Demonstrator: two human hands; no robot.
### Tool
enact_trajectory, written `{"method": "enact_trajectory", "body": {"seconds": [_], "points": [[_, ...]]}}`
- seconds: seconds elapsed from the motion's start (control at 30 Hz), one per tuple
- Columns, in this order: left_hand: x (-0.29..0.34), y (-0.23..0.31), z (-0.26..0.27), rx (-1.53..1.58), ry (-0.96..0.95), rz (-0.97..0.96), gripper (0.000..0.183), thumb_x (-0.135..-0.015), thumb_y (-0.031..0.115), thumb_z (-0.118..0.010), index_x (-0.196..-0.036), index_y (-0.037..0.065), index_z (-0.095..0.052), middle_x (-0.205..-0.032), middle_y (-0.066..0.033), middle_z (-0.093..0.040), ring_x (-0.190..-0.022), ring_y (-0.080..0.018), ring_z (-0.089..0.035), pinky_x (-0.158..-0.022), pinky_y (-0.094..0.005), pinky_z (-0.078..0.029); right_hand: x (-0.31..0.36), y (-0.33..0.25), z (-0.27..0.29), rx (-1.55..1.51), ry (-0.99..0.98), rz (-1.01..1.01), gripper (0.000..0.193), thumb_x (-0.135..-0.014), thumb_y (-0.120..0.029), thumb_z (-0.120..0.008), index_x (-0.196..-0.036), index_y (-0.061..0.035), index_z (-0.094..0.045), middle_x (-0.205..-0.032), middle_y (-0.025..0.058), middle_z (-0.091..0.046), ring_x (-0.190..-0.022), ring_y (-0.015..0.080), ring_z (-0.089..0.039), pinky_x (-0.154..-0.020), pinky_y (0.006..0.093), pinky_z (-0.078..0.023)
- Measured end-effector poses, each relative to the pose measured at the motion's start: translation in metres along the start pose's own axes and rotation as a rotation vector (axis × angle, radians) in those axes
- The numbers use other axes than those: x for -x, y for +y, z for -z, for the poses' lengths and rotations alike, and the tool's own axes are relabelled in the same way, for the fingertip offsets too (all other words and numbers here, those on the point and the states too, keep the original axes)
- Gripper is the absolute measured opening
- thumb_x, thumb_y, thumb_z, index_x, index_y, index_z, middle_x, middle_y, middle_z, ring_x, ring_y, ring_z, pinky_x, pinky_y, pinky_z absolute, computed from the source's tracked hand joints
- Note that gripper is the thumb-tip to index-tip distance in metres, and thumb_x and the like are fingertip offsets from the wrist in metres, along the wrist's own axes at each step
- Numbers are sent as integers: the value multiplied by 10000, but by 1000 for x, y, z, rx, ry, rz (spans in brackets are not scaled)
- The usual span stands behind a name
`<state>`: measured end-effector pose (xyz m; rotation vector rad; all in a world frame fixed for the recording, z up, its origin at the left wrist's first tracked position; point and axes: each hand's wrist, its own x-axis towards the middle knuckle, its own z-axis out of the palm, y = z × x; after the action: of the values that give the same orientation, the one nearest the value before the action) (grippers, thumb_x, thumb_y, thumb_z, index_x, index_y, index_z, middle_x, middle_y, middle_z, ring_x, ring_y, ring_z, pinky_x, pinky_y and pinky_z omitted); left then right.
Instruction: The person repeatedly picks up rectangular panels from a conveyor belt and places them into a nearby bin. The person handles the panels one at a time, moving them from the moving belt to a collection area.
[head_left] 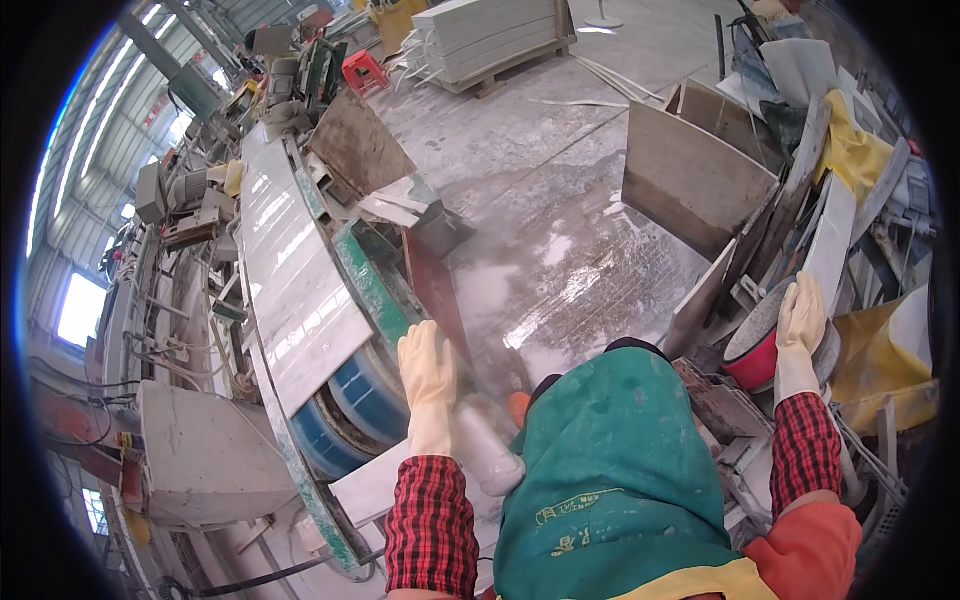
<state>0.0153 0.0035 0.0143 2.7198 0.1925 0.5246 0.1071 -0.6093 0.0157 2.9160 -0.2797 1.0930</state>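
Note:
Both my hands wear cream rubber gloves below red-and-black checked cuffs. My left hand (428, 385) is open, fingers stretched forward, beside the end of a conveyor with blue rollers (365, 397) and a green edge (368, 285). A pale rounded piece (487, 442) lies just right of its wrist. My right hand (802, 318) is out to the right, open with its fingers extended. It is next to a round grey-topped thing with a red side (752, 366) and the lower end of a long white strip (832, 235); whether it touches either I cannot tell.
Glossy white stone slabs (300, 270) lie along the conveyor on the left. Brown boards (690, 180) stand at the right, beside piled scraps and a yellow cloth (852, 150). Ahead are a wet concrete floor (560, 240), a pallet of white slabs (490, 40) and a red stool (364, 72).

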Motion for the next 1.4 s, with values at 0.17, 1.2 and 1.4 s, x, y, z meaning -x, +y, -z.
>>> {"method": "enact_trajectory", "body": {"seconds": [0.17, 1.2, 1.4], "points": [[1, -2, -2, 0, 38, -30, 350, -878, 125, -631, -1201, -5, -599, -1249, -196, -611, -1189, -368, -531, -1060, -431, -376, 6, 1, 0, 11, -14, -14, 334, -974, -228, -521, -1212, -17, -619, -1244, 186, -634, -1172, 359, -583, -1036, 432, -437], [-7, 123, 35, 1941, -39, 695, 479, -1028, 242, -508, -1420, -18, -421, -1399, -143, -540, -1245, -290, -553, -1049, -431, -482, -49, -275, 90, -1483, -860, 563, 768, -547, -132, -795, -1294, -62, -629, -1335, 144, -587, -1278, 280, -511, -1111, 358, -371], [54, 59, 75, 1837, 444, 744, 373, -1008, 117, -445, -1346, -32, -404, -1349, -217, -520, -1230, -374, -550, -1038, -535, -490, -13, -430, 166, -882, -717, 1521, 653, -621, -185, -801, -1247, -138, -622, -1326, 75, -584, -1170, 307, -561, -979, 425, -495]]}}
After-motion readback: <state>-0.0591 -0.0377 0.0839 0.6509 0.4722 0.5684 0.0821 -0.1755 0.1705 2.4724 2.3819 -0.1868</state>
